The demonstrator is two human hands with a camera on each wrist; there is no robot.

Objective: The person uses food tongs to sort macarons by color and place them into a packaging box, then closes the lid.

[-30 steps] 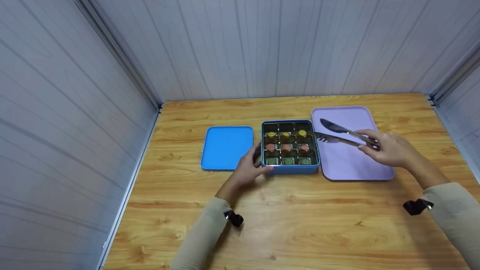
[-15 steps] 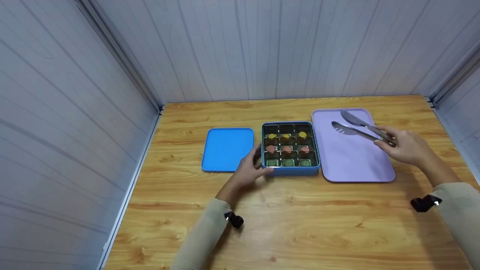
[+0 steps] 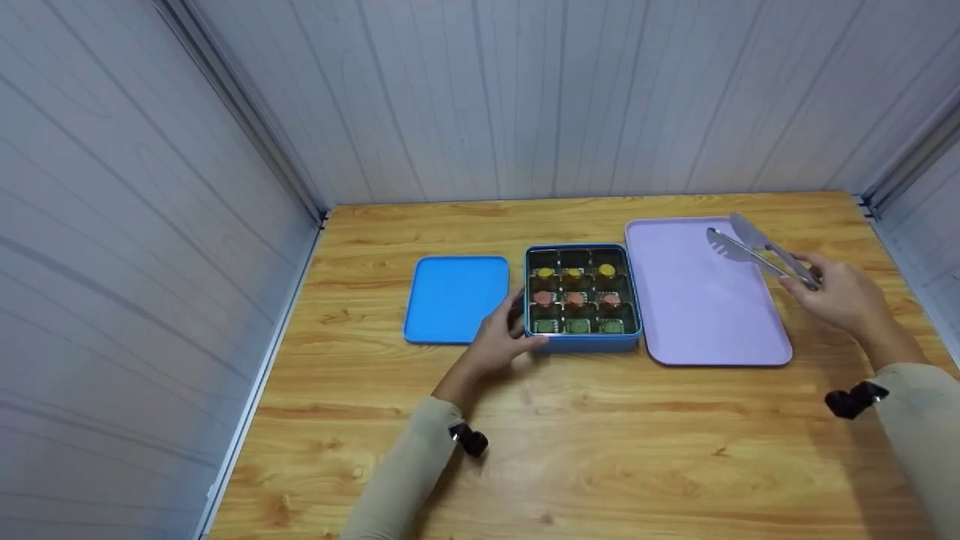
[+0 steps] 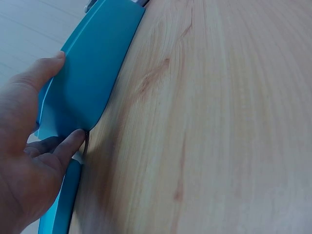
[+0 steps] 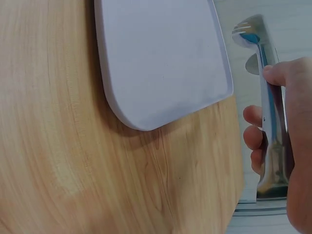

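Wood table (image 3: 600, 450), grey panel walls (image 3: 525, 97) round it.

Blue tin (image 3: 583, 342), blue lid (image 3: 455, 298), lilac tray (image 3: 701, 315), silver tongs (image 3: 757, 248), yellow-brown woodgrain table (image 3: 600, 450)
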